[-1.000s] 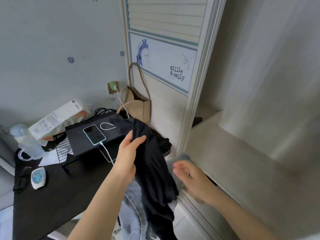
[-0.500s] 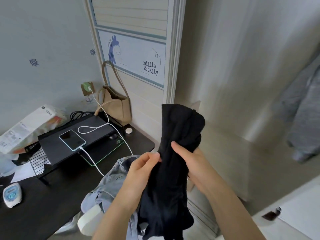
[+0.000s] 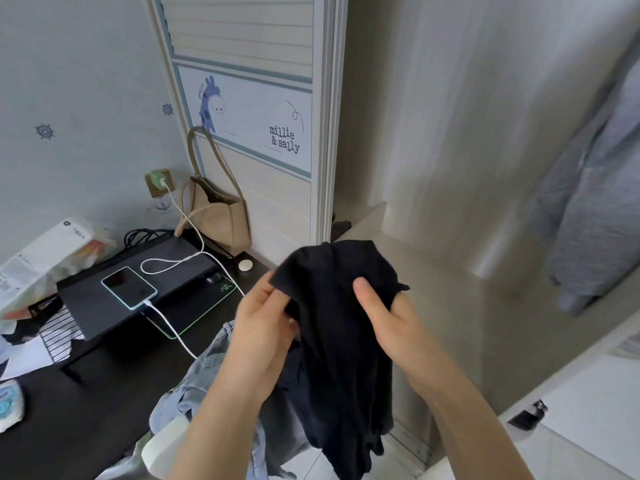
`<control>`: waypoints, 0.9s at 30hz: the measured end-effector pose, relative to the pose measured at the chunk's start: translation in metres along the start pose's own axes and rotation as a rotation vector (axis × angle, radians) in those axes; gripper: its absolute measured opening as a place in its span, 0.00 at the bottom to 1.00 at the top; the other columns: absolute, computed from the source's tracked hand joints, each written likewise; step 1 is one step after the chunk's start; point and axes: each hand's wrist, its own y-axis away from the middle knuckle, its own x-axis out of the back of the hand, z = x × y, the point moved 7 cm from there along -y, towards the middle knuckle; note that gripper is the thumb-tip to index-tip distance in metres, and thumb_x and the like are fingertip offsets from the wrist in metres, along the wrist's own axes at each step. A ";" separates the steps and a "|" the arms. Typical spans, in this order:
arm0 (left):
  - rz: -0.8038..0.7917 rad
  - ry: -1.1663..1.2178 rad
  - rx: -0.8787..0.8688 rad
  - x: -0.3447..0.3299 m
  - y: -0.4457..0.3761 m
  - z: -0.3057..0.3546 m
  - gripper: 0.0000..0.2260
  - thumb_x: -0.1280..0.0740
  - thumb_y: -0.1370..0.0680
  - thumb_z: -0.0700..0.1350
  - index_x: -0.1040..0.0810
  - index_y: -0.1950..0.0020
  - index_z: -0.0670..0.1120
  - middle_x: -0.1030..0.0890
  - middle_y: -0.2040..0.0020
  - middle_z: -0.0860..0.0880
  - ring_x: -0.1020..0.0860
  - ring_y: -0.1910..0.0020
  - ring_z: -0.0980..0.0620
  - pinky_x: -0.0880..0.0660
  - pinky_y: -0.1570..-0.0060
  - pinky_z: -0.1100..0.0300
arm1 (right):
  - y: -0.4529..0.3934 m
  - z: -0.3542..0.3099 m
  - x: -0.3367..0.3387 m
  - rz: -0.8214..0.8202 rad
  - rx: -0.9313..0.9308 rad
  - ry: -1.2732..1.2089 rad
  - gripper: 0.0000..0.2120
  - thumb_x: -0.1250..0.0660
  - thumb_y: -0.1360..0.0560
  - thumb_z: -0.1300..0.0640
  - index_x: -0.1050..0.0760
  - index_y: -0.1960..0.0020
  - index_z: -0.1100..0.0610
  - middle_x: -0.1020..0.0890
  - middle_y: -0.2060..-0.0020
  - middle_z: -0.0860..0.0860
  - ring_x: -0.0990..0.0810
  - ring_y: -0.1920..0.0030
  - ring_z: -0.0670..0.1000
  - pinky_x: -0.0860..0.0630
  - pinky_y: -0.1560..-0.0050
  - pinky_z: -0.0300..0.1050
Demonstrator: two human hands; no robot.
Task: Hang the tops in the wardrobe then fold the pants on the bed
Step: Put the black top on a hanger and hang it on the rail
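2 hands hold 1 black garment (image 3: 341, 327) up before the open wardrobe (image 3: 450, 168). Its long axis runs vertically, bunched top edge up, loose end hanging toward the floor. The left hand (image 3: 263, 327) pinches the upper left edge; the right hand (image 3: 388, 317) grips the upper right.

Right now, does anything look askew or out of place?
Yes: light denim clothing lies crumpled over a white chair back beside the desk, neither hung nor folded. Both hands hold a bunched black garment.
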 end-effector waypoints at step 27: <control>-0.357 -0.869 0.250 -0.018 0.003 -0.010 0.06 0.24 0.29 0.48 0.14 0.56 0.46 0.14 0.58 0.45 0.15 0.56 0.48 0.18 0.50 0.52 | -0.045 -0.057 0.111 0.481 0.252 0.387 0.08 0.40 0.21 0.62 0.24 0.54 0.57 0.21 0.61 0.51 0.23 0.59 0.49 0.29 0.60 0.37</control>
